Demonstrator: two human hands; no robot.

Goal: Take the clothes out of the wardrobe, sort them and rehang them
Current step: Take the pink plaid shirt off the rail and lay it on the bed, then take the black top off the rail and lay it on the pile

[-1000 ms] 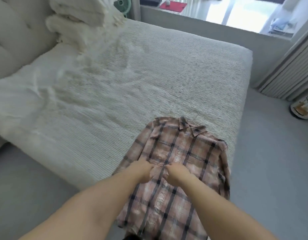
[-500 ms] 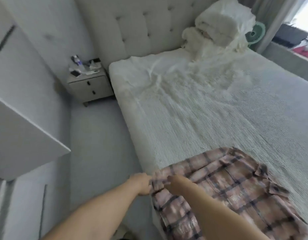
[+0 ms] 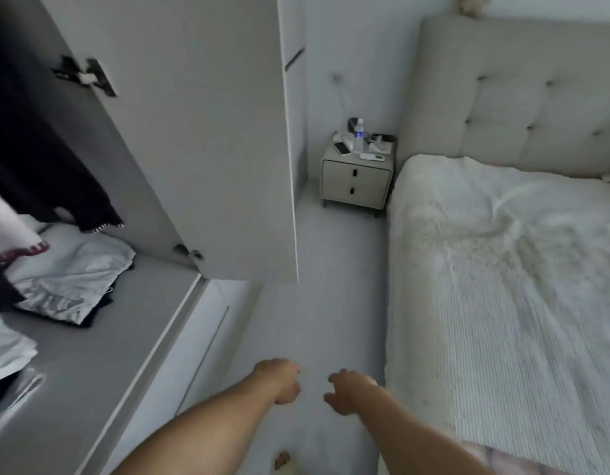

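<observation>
Both my hands hang over the floor between the open wardrobe and the bed, holding nothing. My left hand (image 3: pixel 279 380) has loosely curled fingers. My right hand (image 3: pixel 348 392) is beside it, fingers relaxed and slightly spread. A strip of the pink plaid shirt (image 3: pixel 523 465) shows on the bed at the bottom right edge. Inside the wardrobe a dark garment (image 3: pixel 40 149) hangs at the left, with a light garment with red trim (image 3: pixel 12 231) beside it. White folded clothes (image 3: pixel 74 272) lie on the wardrobe shelf (image 3: pixel 91 354).
The open white wardrobe door (image 3: pixel 211 132) stands ahead of my hands. A nightstand (image 3: pixel 356 180) carrying a bottle and small items sits by the tufted headboard (image 3: pixel 519 97). The bed (image 3: pixel 502 303) fills the right side. A small brown object (image 3: pixel 282 460) lies on the floor.
Both hands let go of the plaid shirt, which stays on the bed. My view has swung left from the bed to the open wardrobe.
</observation>
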